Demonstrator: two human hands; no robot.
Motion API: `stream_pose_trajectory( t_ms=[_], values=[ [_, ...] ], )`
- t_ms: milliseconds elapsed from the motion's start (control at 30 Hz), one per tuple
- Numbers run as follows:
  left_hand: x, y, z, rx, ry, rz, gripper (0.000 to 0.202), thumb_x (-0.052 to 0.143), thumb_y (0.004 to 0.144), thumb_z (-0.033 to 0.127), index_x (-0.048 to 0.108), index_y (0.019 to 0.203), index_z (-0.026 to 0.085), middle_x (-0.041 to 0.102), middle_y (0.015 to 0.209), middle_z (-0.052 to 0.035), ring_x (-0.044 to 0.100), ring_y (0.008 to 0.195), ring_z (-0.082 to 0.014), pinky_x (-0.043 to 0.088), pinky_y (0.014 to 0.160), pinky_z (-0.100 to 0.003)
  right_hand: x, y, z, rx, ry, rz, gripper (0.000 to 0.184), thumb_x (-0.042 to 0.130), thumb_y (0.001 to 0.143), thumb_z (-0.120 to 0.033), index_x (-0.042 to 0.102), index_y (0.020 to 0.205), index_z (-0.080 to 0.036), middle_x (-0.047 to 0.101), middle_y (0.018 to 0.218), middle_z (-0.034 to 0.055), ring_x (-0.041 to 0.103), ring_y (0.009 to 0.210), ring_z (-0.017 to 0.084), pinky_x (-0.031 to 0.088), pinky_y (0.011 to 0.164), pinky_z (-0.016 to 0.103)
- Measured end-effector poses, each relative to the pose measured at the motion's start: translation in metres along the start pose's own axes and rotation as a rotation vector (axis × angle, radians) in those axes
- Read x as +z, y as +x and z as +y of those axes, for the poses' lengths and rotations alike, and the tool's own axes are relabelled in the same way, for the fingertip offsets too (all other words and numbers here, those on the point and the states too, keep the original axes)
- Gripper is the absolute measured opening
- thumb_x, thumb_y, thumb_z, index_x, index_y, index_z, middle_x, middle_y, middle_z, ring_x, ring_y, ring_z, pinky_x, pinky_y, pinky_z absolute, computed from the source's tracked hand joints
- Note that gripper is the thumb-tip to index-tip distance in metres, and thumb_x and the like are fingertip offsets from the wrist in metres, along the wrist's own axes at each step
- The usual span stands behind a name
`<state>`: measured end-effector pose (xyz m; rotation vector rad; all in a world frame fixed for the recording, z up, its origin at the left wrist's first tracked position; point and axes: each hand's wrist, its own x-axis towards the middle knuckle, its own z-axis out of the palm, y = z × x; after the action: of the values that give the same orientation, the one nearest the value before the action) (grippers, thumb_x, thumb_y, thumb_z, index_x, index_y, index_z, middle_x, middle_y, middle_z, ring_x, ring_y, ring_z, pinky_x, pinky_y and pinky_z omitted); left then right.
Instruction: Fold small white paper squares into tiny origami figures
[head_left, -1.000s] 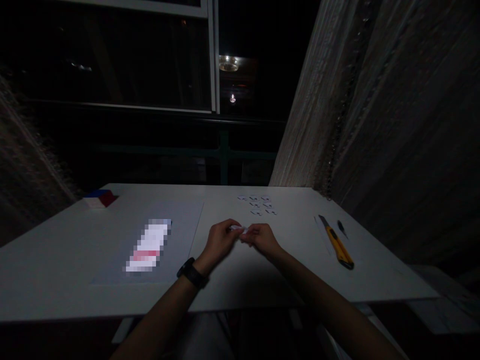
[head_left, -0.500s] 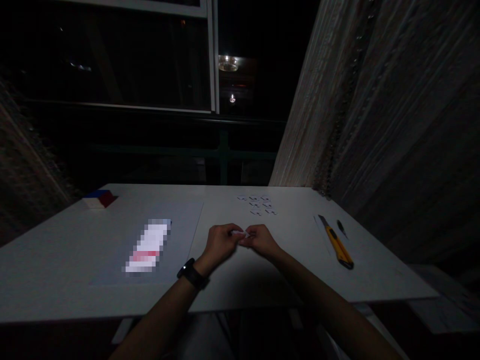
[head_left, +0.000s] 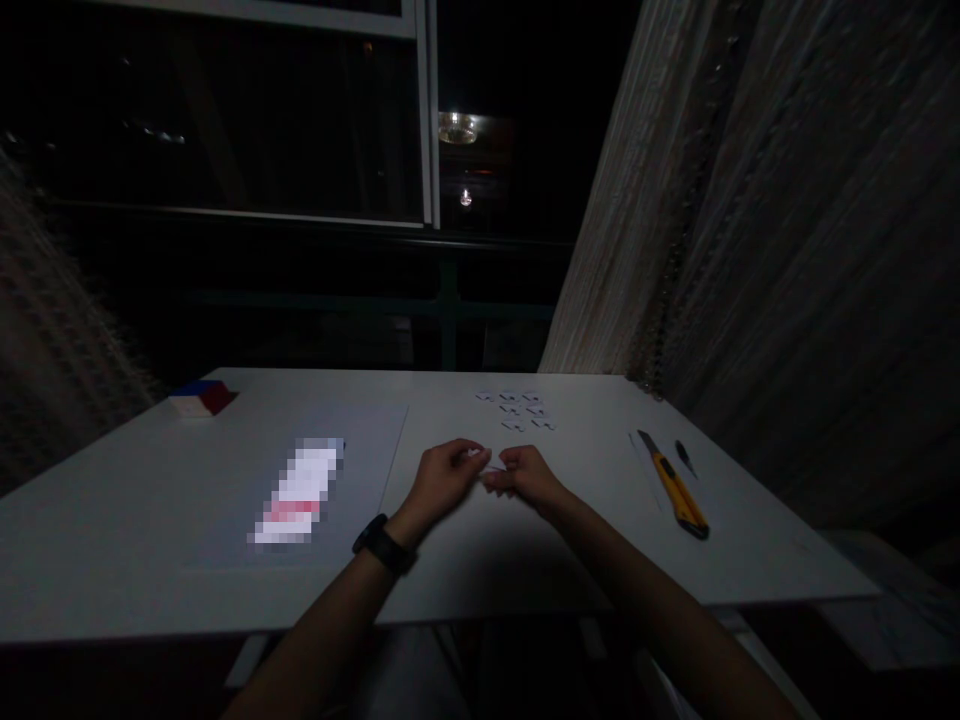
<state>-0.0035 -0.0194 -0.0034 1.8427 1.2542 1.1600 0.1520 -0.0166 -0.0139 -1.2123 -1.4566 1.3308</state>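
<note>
Both of my hands meet over the middle of the white table. My left hand, with a dark watch on its wrist, pinches a small white piece of paper between thumb and fingers. My right hand has its fingertips closed on the same piece from the right side. The light is dim and the piece is mostly hidden by my fingers. Several small white paper pieces lie in a cluster on the table just beyond my hands.
A yellow utility knife and a small dark object lie at the right. A blurred white and red item rests on a large sheet at the left. A red, blue and white block sits far left. A curtain hangs on the right.
My hands have shifted slightly on the small paper piece and stay together at the same spot. Nothing else on the table has moved.
</note>
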Motion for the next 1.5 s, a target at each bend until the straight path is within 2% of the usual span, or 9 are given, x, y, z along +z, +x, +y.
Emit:
stream_pose_trajectory(
  t_ms=[233,600,800,967,1067,1200,1333,1400,1500],
  values=[
    [-0.001,-0.001,-0.004,0.021,0.117,0.014,0.037,0.052,0.072,0.048,0.069,0.073,0.015,0.063,0.058,-0.0027,0.053,0.054,-0.0129,0.034,0.05,-0.022,-0.001,0.002,0.004,-0.086,-0.078,-0.05,0.027,0.07,0.056,-0.036,0.06,0.063,-0.013,0.061,0.054,0.0012,0.048,0.043,0.008,0.032,0.041,0.02],
    [-0.001,0.0,-0.003,-0.015,0.099,0.051,0.038,0.053,0.069,0.049,0.067,0.064,0.014,0.054,0.048,0.0004,0.044,0.047,-0.0103,0.03,0.046,-0.021,0.006,0.002,0.009,-0.192,-0.195,0.028,0.029,0.065,0.062,-0.042,0.057,0.057,-0.015,0.056,0.049,-0.0012,0.047,0.046,0.009,0.034,0.046,0.021],
    [-0.002,0.002,-0.005,-0.027,0.064,0.081,0.037,0.054,0.069,0.048,0.066,0.063,0.014,0.055,0.05,-0.0005,0.046,0.049,-0.0111,0.031,0.046,-0.021,0.008,0.004,0.009,-0.205,-0.042,0.113,0.033,0.073,0.05,-0.036,0.056,0.071,-0.018,0.05,0.055,-0.0053,0.043,0.051,0.008,0.033,0.048,0.021],
    [0.0,0.002,0.001,-0.047,-0.071,0.037,0.035,0.06,0.065,0.046,0.068,0.074,0.013,0.063,0.061,-0.0038,0.054,0.056,-0.0137,0.037,0.051,-0.022,0.007,0.005,0.01,-0.226,-0.007,0.121,0.034,0.074,0.048,-0.031,0.051,0.07,-0.019,0.033,0.048,-0.0098,0.028,0.043,0.005,0.023,0.042,0.019],
    [0.001,0.002,0.002,-0.103,-0.235,-0.022,0.036,0.066,0.061,0.042,0.067,0.08,0.012,0.063,0.062,-0.0042,0.055,0.056,-0.0138,0.039,0.051,-0.022,0.008,0.005,0.012,-0.205,0.071,0.087,0.039,0.075,0.048,-0.033,0.05,0.075,-0.02,0.033,0.047,-0.0109,0.028,0.042,0.005,0.024,0.041,0.019],
    [0.002,0.006,-0.003,-0.17,-0.403,-0.045,0.032,0.069,0.058,0.036,0.066,0.076,0.01,0.064,0.065,-0.0054,0.057,0.058,-0.0141,0.043,0.054,-0.023,0.01,0.003,0.01,-0.183,0.128,0.032,0.048,0.075,0.049,-0.033,0.048,0.086,-0.021,0.042,0.051,-0.0098,0.038,0.044,0.006,0.031,0.044,0.019],
    [0.0,0.007,-0.007,-0.227,-0.483,-0.005,0.031,0.07,0.058,0.035,0.064,0.076,0.01,0.062,0.063,-0.004,0.057,0.057,-0.0135,0.046,0.054,-0.024,0.005,-0.002,0.003,-0.275,0.114,-0.001,0.057,0.074,0.051,-0.027,0.046,0.101,-0.024,0.054,0.083,-0.0015,0.05,0.058,0.008,0.041,0.053,0.021],
    [0.0,0.007,-0.006,-0.26,-0.528,-0.016,0.032,0.07,0.059,0.034,0.063,0.078,0.01,0.061,0.063,-0.0029,0.057,0.057,-0.0135,0.049,0.055,-0.027,0.002,-0.004,0.0,-0.321,0.039,0.016,0.048,0.07,0.056,-0.025,0.05,0.1,-0.023,0.054,0.095,0.0026,0.052,0.063,0.009,0.042,0.057,0.022],
    [0.0,0.005,-0.003,-0.291,-0.6,-0.047,0.034,0.071,0.058,0.032,0.061,0.082,0.01,0.059,0.062,-0.0012,0.057,0.056,-0.0129,0.051,0.055,-0.028,-0.002,-0.005,0.0,-0.388,-0.085,0.044,0.031,0.068,0.06,-0.023,0.058,0.089,-0.019,0.056,0.084,0.0023,0.052,0.064,0.011,0.041,0.057,0.022]
  ],
)
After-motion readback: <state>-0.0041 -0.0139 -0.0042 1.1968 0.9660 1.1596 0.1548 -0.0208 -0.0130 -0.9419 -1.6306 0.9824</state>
